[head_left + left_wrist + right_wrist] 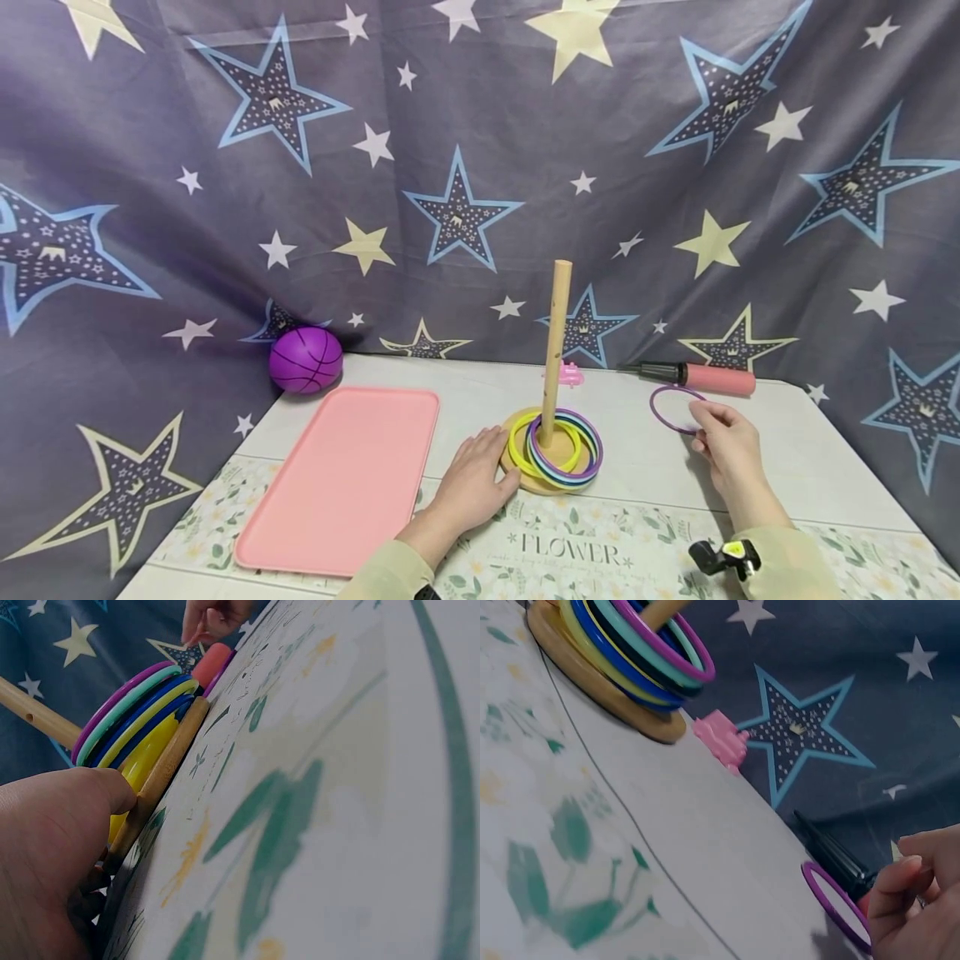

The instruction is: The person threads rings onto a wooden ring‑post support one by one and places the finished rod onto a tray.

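Note:
A wooden peg (556, 350) stands upright on a round wooden base (561, 457). Several rings in yellow, blue, teal and purple (599, 446) lie stacked around its foot. My left hand (474, 482) holds the base by its left edge; in the left wrist view the thumb (112, 789) presses on the rim and the other fingers are mostly hidden. Off to the right, my right hand (729, 446) pinches a thin purple ring (652, 407) between thumb and fingers. That ring (810, 881) is tilted, apart from the peg; whether it touches the table cannot be told.
A pink tray (341, 475) lies on the left, with a purple ball (306, 360) behind it. Along the back are a red-and-black hand pump (716, 379) and a small pink toy (720, 740). A star-patterned curtain (465, 100) closes off the table behind.

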### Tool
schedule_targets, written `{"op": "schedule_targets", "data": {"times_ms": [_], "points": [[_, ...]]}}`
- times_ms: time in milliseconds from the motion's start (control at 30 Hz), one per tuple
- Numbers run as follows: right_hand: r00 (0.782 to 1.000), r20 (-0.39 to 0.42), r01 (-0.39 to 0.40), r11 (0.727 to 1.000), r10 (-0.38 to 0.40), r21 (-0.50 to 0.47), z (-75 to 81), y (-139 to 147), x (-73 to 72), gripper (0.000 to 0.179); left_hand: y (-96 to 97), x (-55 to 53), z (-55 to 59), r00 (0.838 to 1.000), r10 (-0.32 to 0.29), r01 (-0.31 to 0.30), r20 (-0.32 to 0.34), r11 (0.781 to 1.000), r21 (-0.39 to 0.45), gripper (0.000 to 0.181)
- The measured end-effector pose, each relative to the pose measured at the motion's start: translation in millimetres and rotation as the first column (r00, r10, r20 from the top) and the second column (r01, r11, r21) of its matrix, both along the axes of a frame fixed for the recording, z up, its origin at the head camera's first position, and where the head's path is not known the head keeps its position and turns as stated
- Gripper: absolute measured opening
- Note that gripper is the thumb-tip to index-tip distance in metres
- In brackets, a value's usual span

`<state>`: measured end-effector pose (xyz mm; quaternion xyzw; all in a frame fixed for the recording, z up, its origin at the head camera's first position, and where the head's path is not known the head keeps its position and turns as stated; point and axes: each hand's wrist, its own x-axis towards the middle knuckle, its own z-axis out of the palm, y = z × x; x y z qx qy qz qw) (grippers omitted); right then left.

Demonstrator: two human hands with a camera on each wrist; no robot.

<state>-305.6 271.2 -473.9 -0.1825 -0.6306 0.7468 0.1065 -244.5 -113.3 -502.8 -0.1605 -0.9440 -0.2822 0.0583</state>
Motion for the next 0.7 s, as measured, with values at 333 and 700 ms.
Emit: {"op": "schedule_targets", "data": {"times_ms": [333,700], "points": [[0.999,0.038,0.021,0.959,-0.033,0.284,-15.1,22,-10.5,0.032,0.0,-1.3,-0.9,1.0,-0.006,0.007,-0.014,1.0,0.003,0.069],[0.997,0.069,-0.012,0.916,-0.017,0.401,-16.4,35,-25.6,0.05,-0.3,-0.2,-0.2,1.0,0.0,0.0,-0.005,1.0,-0.007,0.068]]}}
